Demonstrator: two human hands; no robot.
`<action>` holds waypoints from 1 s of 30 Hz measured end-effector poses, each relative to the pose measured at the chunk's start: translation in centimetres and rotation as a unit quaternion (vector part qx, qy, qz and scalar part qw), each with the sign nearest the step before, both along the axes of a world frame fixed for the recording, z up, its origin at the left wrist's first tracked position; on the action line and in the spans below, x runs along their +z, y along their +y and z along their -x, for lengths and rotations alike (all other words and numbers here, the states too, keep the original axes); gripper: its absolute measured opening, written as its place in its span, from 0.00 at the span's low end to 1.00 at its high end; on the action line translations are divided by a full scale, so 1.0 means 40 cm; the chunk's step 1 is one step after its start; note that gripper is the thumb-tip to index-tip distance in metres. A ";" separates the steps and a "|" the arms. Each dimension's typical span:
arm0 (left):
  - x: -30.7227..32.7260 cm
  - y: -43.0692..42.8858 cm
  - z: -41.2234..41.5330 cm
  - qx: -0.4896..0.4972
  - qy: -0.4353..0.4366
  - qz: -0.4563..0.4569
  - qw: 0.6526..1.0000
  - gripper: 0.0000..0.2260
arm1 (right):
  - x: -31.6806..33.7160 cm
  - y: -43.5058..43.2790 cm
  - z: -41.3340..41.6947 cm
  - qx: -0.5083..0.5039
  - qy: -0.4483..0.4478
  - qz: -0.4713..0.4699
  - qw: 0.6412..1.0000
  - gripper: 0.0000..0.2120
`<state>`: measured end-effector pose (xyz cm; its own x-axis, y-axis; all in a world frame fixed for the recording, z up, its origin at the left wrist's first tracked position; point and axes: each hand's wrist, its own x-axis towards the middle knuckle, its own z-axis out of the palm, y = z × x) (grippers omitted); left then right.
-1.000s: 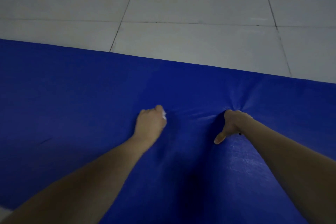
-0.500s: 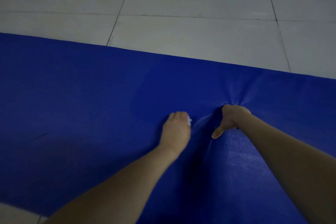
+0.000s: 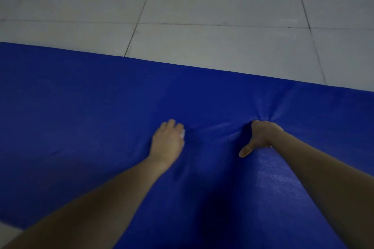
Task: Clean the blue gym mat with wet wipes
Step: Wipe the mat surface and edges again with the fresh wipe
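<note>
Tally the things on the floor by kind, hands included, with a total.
Mats: 1, the padded blue gym mat
Wipes: 1, the crumpled white wet wipe in the left hand
Hands: 2, counting the right hand
Total: 4

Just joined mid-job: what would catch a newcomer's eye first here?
The blue gym mat fills the lower frame, with pale tiled floor beyond its far edge. At centre, the left hand presses a white wet wipe onto it; to its right, the right hand digs in, creases fanning out.
</note>
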<state>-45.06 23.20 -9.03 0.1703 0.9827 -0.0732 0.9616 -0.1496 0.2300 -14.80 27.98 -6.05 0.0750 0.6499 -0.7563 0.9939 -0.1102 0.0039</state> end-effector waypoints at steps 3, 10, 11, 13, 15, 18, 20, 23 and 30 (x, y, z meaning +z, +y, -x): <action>0.008 0.012 0.123 0.106 0.021 -0.001 0.994 0.07 | 0.014 -0.034 -0.003 -0.021 -0.003 -0.023 1.000 0.60; 0.031 -0.010 0.010 0.226 -0.104 0.066 0.966 0.06 | 0.012 -0.282 0.015 -0.099 0.011 -0.101 0.990 0.50; 0.036 -0.024 -0.030 0.211 -0.112 0.072 0.968 0.07 | 0.007 -0.299 0.024 -0.079 0.001 -0.074 0.994 0.54; 0.040 -0.057 -0.124 0.152 -0.113 0.086 0.978 0.09 | 0.005 -0.300 0.034 -0.043 -0.010 -0.024 0.999 0.61; 0.040 -0.102 -0.229 0.062 -0.110 0.094 0.988 0.09 | 0.009 -0.283 0.039 -0.032 -0.007 0.000 0.999 0.63; 0.047 -0.173 -0.360 -0.053 -0.128 0.127 0.982 0.05 | 0.012 -0.266 0.047 -0.037 -0.003 -0.015 0.999 0.52; 0.047 -0.196 -0.389 -0.116 -0.119 0.144 0.976 0.08 | 0.008 -0.263 0.051 -0.045 -0.002 -0.016 0.999 0.43; 0.027 -0.156 -0.336 -0.177 -0.053 0.088 0.979 0.04 | 0.010 -0.248 0.052 -0.033 -0.004 0.008 0.999 0.54; 0.015 -0.058 0.046 0.002 -0.008 0.031 0.999 0.10 | 0.033 -0.229 0.058 -0.004 -0.016 0.022 1.000 0.57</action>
